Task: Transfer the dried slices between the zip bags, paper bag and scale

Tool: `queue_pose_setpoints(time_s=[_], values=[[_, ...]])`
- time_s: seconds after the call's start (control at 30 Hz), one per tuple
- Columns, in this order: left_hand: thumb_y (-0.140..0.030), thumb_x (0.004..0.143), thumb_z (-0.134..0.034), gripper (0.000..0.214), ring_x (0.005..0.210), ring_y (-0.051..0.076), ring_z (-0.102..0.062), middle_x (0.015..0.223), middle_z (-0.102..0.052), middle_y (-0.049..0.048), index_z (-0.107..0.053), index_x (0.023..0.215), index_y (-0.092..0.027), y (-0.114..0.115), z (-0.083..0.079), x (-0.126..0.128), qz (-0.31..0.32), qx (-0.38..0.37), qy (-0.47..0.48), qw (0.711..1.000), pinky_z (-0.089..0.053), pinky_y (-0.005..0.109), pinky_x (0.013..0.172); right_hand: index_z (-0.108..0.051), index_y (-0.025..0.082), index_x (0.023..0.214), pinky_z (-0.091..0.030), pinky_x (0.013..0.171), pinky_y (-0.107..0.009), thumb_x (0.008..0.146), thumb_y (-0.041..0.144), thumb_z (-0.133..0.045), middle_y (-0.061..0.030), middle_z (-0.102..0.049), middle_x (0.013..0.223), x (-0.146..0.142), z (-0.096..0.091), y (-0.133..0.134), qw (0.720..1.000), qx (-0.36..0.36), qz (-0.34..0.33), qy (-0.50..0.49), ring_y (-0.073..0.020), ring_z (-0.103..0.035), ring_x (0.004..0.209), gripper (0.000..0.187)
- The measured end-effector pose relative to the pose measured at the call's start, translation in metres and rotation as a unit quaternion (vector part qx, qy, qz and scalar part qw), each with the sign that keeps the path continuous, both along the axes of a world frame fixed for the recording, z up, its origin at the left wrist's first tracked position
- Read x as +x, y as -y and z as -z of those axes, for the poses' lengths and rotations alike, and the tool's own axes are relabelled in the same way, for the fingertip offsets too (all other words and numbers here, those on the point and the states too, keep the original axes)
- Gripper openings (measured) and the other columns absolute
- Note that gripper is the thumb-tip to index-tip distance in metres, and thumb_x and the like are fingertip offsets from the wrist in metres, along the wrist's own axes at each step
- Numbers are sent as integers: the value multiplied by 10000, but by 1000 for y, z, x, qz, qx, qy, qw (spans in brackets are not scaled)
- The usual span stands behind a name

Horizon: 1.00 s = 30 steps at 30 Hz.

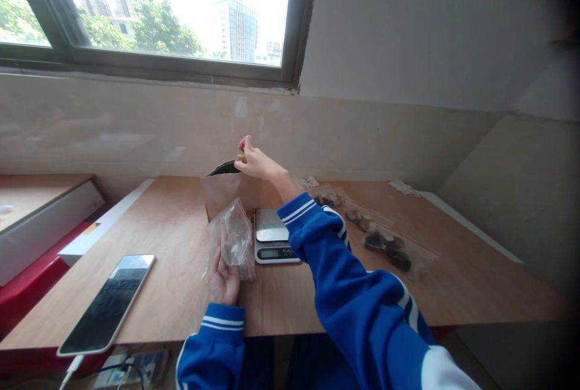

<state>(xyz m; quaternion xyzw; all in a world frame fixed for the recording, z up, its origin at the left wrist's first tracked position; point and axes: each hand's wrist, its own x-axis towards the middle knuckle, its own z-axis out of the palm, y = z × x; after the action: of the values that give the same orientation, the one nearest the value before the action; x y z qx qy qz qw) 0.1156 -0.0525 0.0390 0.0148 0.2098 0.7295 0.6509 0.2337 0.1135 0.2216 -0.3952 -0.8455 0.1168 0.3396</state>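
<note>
My left hand (225, 278) holds a clear plastic zip bag (236, 233) from below, its fingers partly hidden behind the film. More clear bags seem to lie beneath it. Above the open mouth of a standing brown paper bag (231, 191), my right hand (254, 160) is closed in a pinch on a small light-brown piece (241, 156), too small to name. Beside the paper bag is a kitchen scale (272, 227) with a metal top and a small display, partly covered by my right sleeve.
Filled zip bags with dark, dried-looking pieces (387, 245) lie on the table (290, 299) at right. A phone (111, 299) on a cable lies at front left. Crumpled whitish scraps (405, 188) lie along the back, near the wall.
</note>
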Motion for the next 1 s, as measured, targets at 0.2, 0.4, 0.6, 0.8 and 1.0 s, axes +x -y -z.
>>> queue_pose_setpoints(time_s=[0.2,0.4,0.6,0.8,1.0], values=[[-78,898,-336,450,1201,187,-522,1084,-703,59,-514,1302,-170,-1,-2,1,-1,-10,-13,1000,-496,270,953,-427,172,1107,-447,687,-273,774,165,-481,25,-546,756,6,3,7,999,22,-47,-5,-141,-520,661,337],[-96,903,-326,446,1298,153,-408,1172,-665,13,-544,1269,-227,0,-5,1,11,-24,-11,1000,-429,260,1016,-575,164,1077,-433,831,-244,873,161,-453,-46,-586,977,12,11,5,994,38,-103,-7,-127,-554,879,238],[-116,902,-335,462,1294,142,-413,1187,-657,9,-501,1312,-247,0,-3,0,16,-27,-19,999,-406,248,1031,-659,164,1020,-433,861,-275,924,228,-443,-65,-517,997,10,16,13,995,68,-71,18,-138,-537,876,245],[-116,907,-359,464,1180,147,-543,1143,-680,34,-449,1353,-206,-3,1,0,9,-19,-10,1000,-450,236,978,-510,166,1173,-395,913,-341,911,145,-406,-77,-605,950,0,23,24,995,95,-7,0,-199,-499,987,282],[-224,922,-371,468,1143,164,-575,1165,-664,87,-396,1387,-176,-1,4,-1,3,74,12,997,-472,267,950,-502,189,984,-388,918,-337,885,177,-395,-73,-563,1011,3,37,62,985,108,-4,-131,-203,-490,998,146]])
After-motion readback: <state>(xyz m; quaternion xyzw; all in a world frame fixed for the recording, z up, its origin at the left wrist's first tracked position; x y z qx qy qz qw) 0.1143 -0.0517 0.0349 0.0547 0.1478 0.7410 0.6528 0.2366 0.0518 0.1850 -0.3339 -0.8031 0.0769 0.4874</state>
